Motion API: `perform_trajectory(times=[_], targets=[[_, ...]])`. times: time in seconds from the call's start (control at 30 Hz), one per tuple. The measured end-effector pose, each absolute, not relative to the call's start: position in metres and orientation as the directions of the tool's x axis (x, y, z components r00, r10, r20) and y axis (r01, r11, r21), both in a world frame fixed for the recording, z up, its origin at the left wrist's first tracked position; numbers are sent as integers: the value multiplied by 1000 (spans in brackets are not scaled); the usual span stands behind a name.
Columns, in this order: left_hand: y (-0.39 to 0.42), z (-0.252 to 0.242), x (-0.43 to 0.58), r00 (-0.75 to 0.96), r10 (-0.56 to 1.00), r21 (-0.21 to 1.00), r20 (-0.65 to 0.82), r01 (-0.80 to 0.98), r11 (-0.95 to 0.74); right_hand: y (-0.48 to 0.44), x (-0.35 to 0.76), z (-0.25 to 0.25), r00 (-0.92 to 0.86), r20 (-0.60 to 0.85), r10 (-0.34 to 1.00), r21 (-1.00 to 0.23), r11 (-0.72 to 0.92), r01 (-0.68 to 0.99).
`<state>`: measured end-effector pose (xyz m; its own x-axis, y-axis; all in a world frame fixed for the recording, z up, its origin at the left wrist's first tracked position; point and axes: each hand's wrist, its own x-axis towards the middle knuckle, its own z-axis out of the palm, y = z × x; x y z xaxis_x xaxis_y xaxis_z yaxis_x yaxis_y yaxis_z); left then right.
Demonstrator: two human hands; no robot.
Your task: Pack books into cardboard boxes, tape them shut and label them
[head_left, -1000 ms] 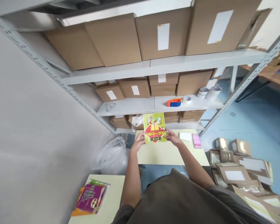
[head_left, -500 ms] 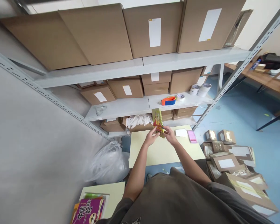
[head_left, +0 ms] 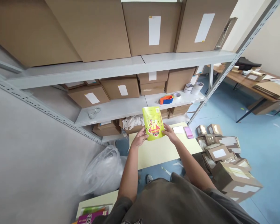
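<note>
My left hand (head_left: pixel 139 137) and my right hand (head_left: pixel 169 133) hold a yellow-green softcover book (head_left: pixel 153 123) upright between them, gripping its lower left and right edges. Its front cover faces me and shows a red design with colourful figures. The book is raised above the far part of a pale yellow table (head_left: pixel 163 154). A white card (head_left: pixel 178 129) and a pink stack (head_left: pixel 189 132) lie on the table just beyond my right hand.
Grey metal shelving (head_left: pixel 107 112) stands ahead, holding cardboard boxes, tape rolls (head_left: pixel 193 88) and an orange-blue tape dispenser (head_left: pixel 166 99). A plastic bag (head_left: pixel 100 172) lies on the left. Several small cartons (head_left: pixel 220 152) sit on the floor to the right. Magenta books (head_left: pixel 92 217) lie on a lower table.
The book has turned from edge-on back to showing its front cover to me. The view has tilted and shifted, bringing more of the room at right into sight.
</note>
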<state>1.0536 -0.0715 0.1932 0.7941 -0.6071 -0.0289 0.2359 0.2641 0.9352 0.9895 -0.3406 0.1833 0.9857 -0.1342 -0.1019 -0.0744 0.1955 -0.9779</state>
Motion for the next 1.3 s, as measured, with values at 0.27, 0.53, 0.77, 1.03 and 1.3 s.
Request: perform_trajectory(times=[0.27, 0.53, 0.77, 1.03, 1.3], targets=[[-53, 187, 1061, 818, -554, 924, -158, 321, 210, -370, 979, 202, 985, -171, -40, -911, 386, -142], [-78, 186, 1059, 844, -521, 942, -125, 266, 205, -392, 974, 217, 987, -138, 86, -921, 356, -160], [-143, 203, 1043, 949, -311, 997, -49, 65, 42, -379, 981, 236, 993, 121, -1, -981, 155, 120], [-189, 217, 1024, 946, -319, 981, 54, 10, 196, -369, 988, 222, 969, 216, 115, -973, -54, 224], [-123, 214, 1043, 878, -473, 940, -67, 215, 267, -418, 1022, 203, 987, 5, -162, -1000, 27, 9]])
